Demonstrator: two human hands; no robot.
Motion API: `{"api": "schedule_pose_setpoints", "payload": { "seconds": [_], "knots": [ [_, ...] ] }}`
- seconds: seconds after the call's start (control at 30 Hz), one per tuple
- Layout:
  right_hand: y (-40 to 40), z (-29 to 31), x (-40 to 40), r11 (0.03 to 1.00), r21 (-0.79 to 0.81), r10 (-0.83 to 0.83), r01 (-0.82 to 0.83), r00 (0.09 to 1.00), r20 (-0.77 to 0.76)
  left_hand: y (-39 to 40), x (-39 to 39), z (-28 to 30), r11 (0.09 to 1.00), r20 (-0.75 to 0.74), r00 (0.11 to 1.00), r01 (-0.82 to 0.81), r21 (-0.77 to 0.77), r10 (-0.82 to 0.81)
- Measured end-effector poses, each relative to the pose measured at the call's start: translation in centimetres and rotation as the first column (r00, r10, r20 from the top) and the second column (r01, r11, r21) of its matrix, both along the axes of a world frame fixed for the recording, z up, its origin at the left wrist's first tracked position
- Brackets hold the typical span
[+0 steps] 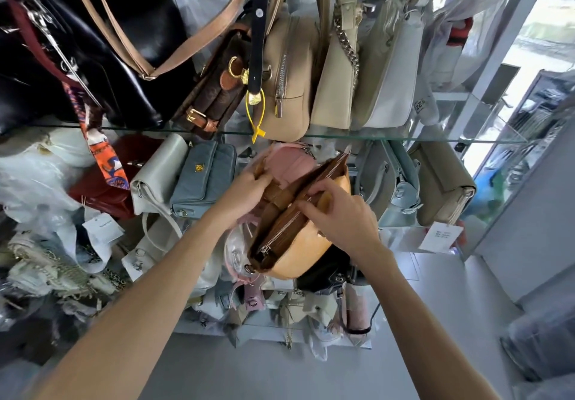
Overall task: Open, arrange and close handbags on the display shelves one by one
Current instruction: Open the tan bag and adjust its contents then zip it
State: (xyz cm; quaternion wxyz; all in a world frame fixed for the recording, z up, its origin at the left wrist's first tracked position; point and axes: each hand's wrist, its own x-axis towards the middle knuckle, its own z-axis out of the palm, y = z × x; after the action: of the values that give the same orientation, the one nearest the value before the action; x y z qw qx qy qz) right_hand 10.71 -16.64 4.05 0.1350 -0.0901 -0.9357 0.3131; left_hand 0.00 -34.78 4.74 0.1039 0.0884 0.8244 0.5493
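**Inspector A:** At the centre of the frame we record a tan handbag, held in front of the glass shelves. Its outer side is pale orange-tan leather; the top band is darker brown. A silver zipper runs the length of the opening, with the slider at the lower left end, and the mouth stands open. A brown strap lies across the open top.

**Inspector B:** We agree. As to the grip: the left hand reaches into the far side of the opening, fingers curled round the brown edge and strap. The right hand sits on the near side, fingers bent and pinching the bag's upper rim beside the zipper.

**Inspector A:** Neither hand is spread; both close on the bag. Behind it we note a pink bag, partly hidden.

**Inspector B:** Surroundings: a black bag at upper left on the glass shelf, a beige zipped bag at upper centre, a blue quilted bag left of the hands.
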Motion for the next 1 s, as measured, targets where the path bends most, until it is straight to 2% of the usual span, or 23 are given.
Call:
{"api": "schedule_pose_setpoints", "payload": {
  "seconds": [0.07, 0.1, 0.17, 0.27, 0.37, 0.43, 0.47, 0.53, 0.63, 0.7, 0.73, 0.8, 0.83, 0.9, 0.97, 1.0],
  "knots": [
    [0.6, 0.2, 0.5, 0.978, -0.165, 0.137, -0.125, 0.988, 0.064, -0.8, -0.8, -0.4, 0.993, 0.320, 0.947, -0.032, 0.116, -0.007],
    [0.7, 0.3, 0.6, 0.950, -0.251, 0.210, -0.185, 0.975, 0.078, -1.4, -0.8, -0.8, 0.993, 0.406, 0.913, -0.011, 0.120, -0.039],
    [0.9, 0.6, 0.8, 0.903, -0.357, 0.283, -0.239, 0.956, 0.075, -2.4, -0.6, -1.7, 0.996, 0.444, 0.894, 0.085, -0.027, -0.064],
    [1.2, 0.7, 0.8, 0.884, -0.394, 0.293, -0.251, 0.955, 0.048, -3.3, 0.5, -1.6, 0.920, 0.352, 0.932, 0.209, -0.331, -0.085],
    [1.4, 0.9, 0.6, 0.879, -0.416, 0.253, -0.231, 0.967, -0.002, -3.7, 1.5, 0.1, 0.885, 0.222, 0.967, 0.209, -0.415, -0.124],
    [1.5, 1.0, 0.3, 0.860, -0.477, 0.178, -0.183, 0.982, -0.057, -3.6, 2.5, 1.4, 0.841, 0.131, 0.951, 0.309, -0.445, -0.281],
    [1.6, 1.0, 0.2, 0.853, -0.496, 0.138, -0.161, 0.987, -0.085, -3.5, 3.0, 1.8, 0.790, 0.073, 0.928, 0.351, -0.503, -0.366],
    [1.8, 1.1, 0.0, 0.845, -0.520, 0.078, -0.125, 0.991, -0.112, -2.9, 3.5, 2.3, 0.712, -0.038, 0.907, 0.303, -0.634, -0.420],
    [2.6, 1.5, 0.0, 0.841, -0.535, 0.020, -0.075, 0.994, -0.107, -2.7, 3.0, 2.3, 0.741, -0.195, 0.915, 0.145, -0.655, -0.352],
    [3.5, 1.6, 0.0, 0.876, -0.480, -0.005, -0.045, 0.995, -0.102, -2.9, 2.5, 1.8, 0.797, -0.297, 0.899, 0.087, -0.597, -0.321],
    [3.9, 1.8, 0.0, 0.920, -0.392, -0.019, -0.025, 0.994, -0.108, -2.9, 2.4, 1.5, 0.823, -0.332, 0.887, 0.087, -0.561, -0.321],
    [4.4, 2.6, -0.1, 0.995, -0.104, -0.017, 0.006, 0.995, -0.103, -2.4, 2.8, 1.0, 0.874, -0.372, 0.872, 0.119, -0.471, -0.319],
    [4.2, 3.2, 0.0, 0.998, 0.052, 0.022, -0.018, 0.996, -0.087, -2.0, 3.1, 1.0, 0.897, -0.372, 0.876, 0.134, -0.421, -0.306],
    [3.0, 4.2, 0.2, 0.956, 0.212, 0.209, -0.201, 0.978, -0.018, -1.2, 3.1, 1.0, 0.919, -0.326, 0.902, 0.158, -0.361, -0.283],
    [0.9, 5.0, 0.6, 0.889, 0.201, 0.404, -0.411, 0.911, 0.076, -0.4, 3.0, 1.2, 0.915, -0.264, 0.918, 0.193, -0.353, -0.295],
    [0.0, 5.2, 0.7, 0.865, 0.207, 0.443, -0.457, 0.890, 0.113, -0.1, 3.0, 1.3, 0.914, -0.247, 0.921, 0.204, -0.352, -0.301]
  ]
}}
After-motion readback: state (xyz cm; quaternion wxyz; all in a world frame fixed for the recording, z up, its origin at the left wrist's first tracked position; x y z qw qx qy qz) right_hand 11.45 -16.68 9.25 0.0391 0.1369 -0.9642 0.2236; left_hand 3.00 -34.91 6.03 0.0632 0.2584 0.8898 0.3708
